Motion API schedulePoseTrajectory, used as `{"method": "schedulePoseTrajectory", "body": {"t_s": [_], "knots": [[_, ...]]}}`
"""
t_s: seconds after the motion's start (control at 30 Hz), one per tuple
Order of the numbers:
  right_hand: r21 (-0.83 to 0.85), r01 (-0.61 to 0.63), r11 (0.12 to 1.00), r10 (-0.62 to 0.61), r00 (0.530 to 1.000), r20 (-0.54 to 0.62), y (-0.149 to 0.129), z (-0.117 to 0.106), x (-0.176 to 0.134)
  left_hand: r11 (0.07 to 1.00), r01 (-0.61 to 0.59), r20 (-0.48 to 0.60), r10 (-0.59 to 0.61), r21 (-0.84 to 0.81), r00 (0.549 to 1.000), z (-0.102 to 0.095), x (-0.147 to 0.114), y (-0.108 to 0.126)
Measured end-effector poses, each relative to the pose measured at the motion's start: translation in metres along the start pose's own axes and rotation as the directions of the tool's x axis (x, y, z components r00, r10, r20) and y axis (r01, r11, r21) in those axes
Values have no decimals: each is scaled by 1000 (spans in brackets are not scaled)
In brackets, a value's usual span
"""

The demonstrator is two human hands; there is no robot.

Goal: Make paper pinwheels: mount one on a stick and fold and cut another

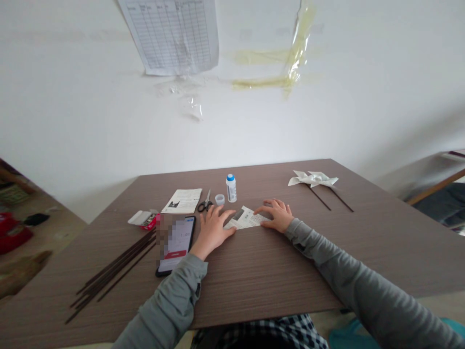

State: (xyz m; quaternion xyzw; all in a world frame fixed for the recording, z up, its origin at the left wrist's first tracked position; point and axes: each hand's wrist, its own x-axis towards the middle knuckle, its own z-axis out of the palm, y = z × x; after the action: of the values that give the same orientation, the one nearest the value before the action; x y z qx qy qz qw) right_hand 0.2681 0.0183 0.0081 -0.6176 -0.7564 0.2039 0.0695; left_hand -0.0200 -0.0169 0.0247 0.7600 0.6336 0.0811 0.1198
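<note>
- The folded paper [248, 219] lies on the surface [254, 283] in front of me, between my two hands, its peak pointing away from me.
- My left hand [213, 229] is at its left end, fingers spread and the thumb well apart from them, near the paper's lower corner.
- My right hand [278, 215] rests over its right end, fingers curved and loosely spread, thumb apart from the forefinger; neither hand pinches anything.
- Just beyond the paper stands the bottle [231, 188], upright with a blue top, the clear cap [220, 199] just beside it.
- Left of the cap lie the scissors [207, 198], then the stack of sheets [181, 201].
- Nearer me on the left are the phone [178, 245], screen lit, the open red box [148, 221] and the dark sticks [112, 269].
- Far right, two white pinwheels [316, 179] lie on their sticks.
- On the wall [109, 116] hangs a printed chart [174, 36].
</note>
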Motion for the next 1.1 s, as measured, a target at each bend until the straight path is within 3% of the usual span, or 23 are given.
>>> {"method": "schedulePoseTrajectory", "body": {"t_s": [0.3,0.6,1.1], "knots": [[-12,42,999,-42,999,-2,24,-8,3,1000,9,9,-9,14,1000,-9,-3,-18],[-3,126,992,-126,992,11,51,-8,16,999,32,96,-34,32,995,-24,-12,-25],[-39,115,993,-113,992,50,54,-5,18,1000,27,101,-28,12,995,-23,-11,-24]]}}
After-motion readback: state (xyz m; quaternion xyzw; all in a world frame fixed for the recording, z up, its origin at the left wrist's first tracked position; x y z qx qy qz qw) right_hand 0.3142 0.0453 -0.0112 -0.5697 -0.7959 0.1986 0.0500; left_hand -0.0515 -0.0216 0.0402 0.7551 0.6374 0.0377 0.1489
